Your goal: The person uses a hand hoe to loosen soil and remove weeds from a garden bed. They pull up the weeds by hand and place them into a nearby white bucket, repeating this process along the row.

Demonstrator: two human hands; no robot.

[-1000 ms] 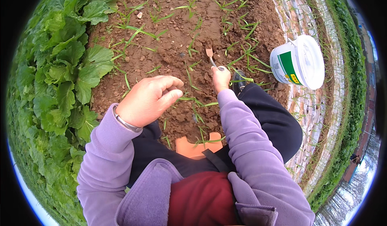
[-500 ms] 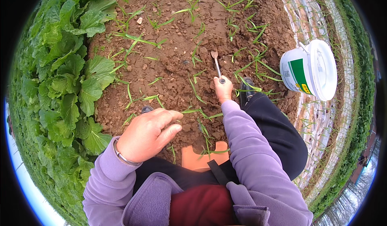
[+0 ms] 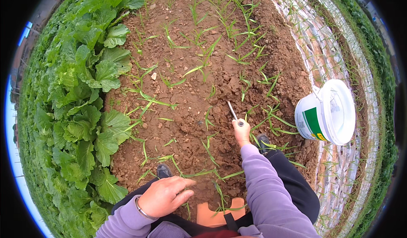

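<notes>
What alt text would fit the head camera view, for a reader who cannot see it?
A person's right hand pushes a thin metal tool into brown soil among grass-like seedlings; the left hand rests open near the knee. Leafy greens grow left, a white bucket lies tipped at right.

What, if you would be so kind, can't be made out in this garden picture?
Head view only:
- Working end of the metal tool: sunk in soil.
- Its handle: hidden inside the right hand.
- Inside of the tipped white bucket: behind its lid.
- Orange stool: covered by the person's legs.
- Left hand: palm faces away.
</notes>
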